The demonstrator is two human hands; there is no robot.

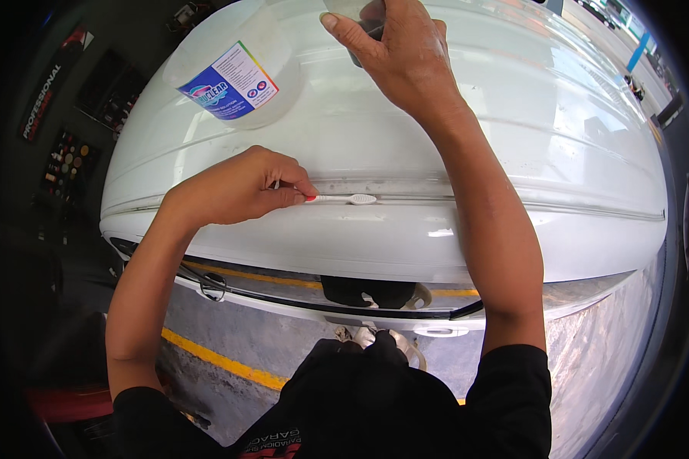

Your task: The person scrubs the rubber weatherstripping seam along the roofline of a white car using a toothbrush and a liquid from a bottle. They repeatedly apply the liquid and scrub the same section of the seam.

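My left hand (245, 187) is closed in a pinch on the handle of a white toothbrush (362, 199) with a red patch by my fingertips. The brush head points right and lies along the narrow groove (406, 199) in the white car roof (344, 145). Up at the top edge, my right hand (413, 65) grips a dark grey thing (371, 19), thumb on one side. The frame cuts that thing off, so its kind does not show. Small dirt specks sit just above the groove.
A translucent plastic tub (275, 50) with a blue and white label stands on the roof, above my left hand. Below the roof edge are the car's side window (298, 291) and a grey floor with a yellow line (222, 363). Dark wall shelves (69, 164) are at left.
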